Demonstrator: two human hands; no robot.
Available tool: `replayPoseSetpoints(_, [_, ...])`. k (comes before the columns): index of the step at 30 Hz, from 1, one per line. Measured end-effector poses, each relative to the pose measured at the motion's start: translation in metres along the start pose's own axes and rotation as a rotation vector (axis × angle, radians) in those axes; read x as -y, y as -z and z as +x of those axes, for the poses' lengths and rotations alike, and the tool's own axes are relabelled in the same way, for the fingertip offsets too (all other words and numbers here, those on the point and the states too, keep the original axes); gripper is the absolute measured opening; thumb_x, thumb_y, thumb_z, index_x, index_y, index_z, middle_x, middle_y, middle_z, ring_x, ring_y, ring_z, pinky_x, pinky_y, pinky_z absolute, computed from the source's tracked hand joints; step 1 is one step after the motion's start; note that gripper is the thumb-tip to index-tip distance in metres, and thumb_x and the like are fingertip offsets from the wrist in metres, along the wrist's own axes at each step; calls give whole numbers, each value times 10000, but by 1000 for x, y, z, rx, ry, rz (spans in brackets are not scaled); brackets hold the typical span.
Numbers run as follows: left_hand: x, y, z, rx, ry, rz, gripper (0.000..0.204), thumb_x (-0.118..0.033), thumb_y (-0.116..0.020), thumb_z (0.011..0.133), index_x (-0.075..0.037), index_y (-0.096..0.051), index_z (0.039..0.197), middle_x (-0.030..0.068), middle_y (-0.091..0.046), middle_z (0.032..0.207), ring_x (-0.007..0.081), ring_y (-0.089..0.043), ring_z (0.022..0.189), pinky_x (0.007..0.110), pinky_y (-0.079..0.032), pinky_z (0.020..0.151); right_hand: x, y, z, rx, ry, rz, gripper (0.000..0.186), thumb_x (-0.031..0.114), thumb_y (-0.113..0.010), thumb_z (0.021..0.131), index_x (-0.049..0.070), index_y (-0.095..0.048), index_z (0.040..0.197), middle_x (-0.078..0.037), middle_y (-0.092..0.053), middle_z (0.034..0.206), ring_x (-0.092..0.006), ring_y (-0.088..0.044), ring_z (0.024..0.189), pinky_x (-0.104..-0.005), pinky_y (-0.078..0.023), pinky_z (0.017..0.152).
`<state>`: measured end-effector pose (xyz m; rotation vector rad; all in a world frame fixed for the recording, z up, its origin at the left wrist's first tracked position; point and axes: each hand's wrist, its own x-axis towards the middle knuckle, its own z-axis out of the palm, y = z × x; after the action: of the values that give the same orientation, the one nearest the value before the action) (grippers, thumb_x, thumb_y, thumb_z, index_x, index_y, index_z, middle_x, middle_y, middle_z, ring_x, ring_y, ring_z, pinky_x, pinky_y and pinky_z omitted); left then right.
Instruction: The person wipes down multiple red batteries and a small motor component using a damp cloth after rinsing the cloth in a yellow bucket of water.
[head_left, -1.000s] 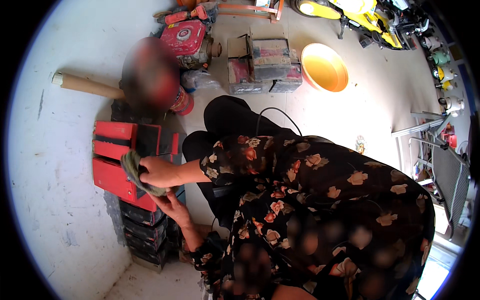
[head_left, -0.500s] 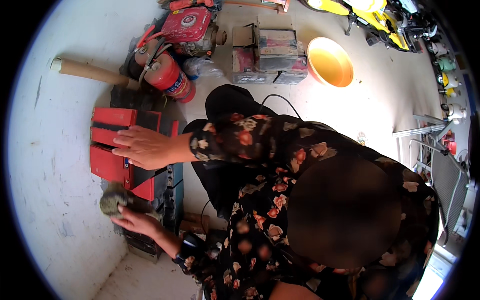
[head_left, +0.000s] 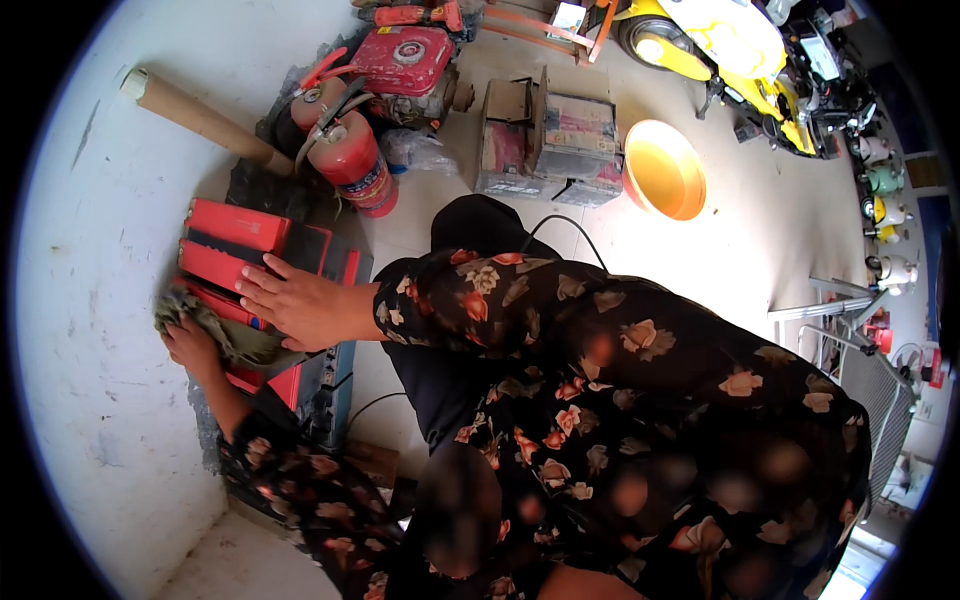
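Observation:
A group of red-and-black boxes (head_left: 235, 224) stands against the white wall, with a blue-grey side toward me. My right hand (head_left: 295, 308) lies flat on the red tops, its fingers spread and nothing in them. Beside it, closer to the wall, my left hand (head_left: 190, 346) presses a crumpled olive-green cloth (head_left: 245, 340) against the boxes' near portion. The cloth drapes over the red surface and covers part of it. Some of my left fingers are hidden in its folds.
Beyond the boxes stand a red fire extinguisher (head_left: 350, 165), a cardboard tube (head_left: 200, 115) leaning on the wall and a red-topped engine machine (head_left: 405, 60). Farther right are dusty battery-like boxes (head_left: 575, 135), an orange basin (head_left: 665, 170) and a yellow motorbike (head_left: 720, 60). A black cable (head_left: 565, 220) crosses the floor.
My left hand has moved up along the wall with the cloth, from the lower end of the boxes onto their red tops. My right hand stays on the boxes. The view has shifted slightly.

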<state>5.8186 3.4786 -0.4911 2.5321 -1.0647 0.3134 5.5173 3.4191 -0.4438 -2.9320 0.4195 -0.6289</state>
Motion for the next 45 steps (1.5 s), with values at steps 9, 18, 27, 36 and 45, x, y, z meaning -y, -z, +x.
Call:
replayPoseSetpoints(9, [-12,25,-33,34,-137,-162,461,-261,-451,973,101,-486,1255,347,-435,1302,472,-421,1209,479,-321,1048,2,5,2,11,-2,21,800,455,-635,754,-1,-431,1379,-176,-344,1471,-335,-246,1394,-525,-177,1127])
replayPoseSetpoints(18, [-58,65,-148,56,-212,-401,437,-199,-427,979,75,-439,1319,290,-370,1405,448,-354,1295,465,-285,1079,0,14,1,51,17,97,842,395,-703,684,44,-423,1396,-196,-317,1480,-352,-225,1402,-530,-152,1138])
replayPoseSetpoints(27, [12,-2,-14,-41,284,-502,520,-373,-400,981,81,-506,1211,271,-537,1239,432,-529,1105,476,-392,994,-2,9,2,16,42,108,824,341,-724,648,38,-458,1366,-236,-327,1464,-380,-268,1381,-560,-181,1118])
replayPoseSetpoints(36, [26,-19,-207,96,441,-1219,370,-216,-411,1003,-31,-440,1323,84,-565,1209,200,-564,1052,343,-472,892,11,15,36,131,60,151,595,170,-592,747,44,-501,1322,-187,-463,1370,-346,-380,1307,-574,-276,1036])
replayPoseSetpoints(45, [-70,42,-242,-128,672,-1685,395,-222,-347,987,-64,-432,1339,62,-587,1153,165,-577,1033,302,-457,899,25,4,80,52,191,-1,573,388,-463,938,69,-387,1408,-202,-374,1445,-337,-314,1364,-494,-225,1116])
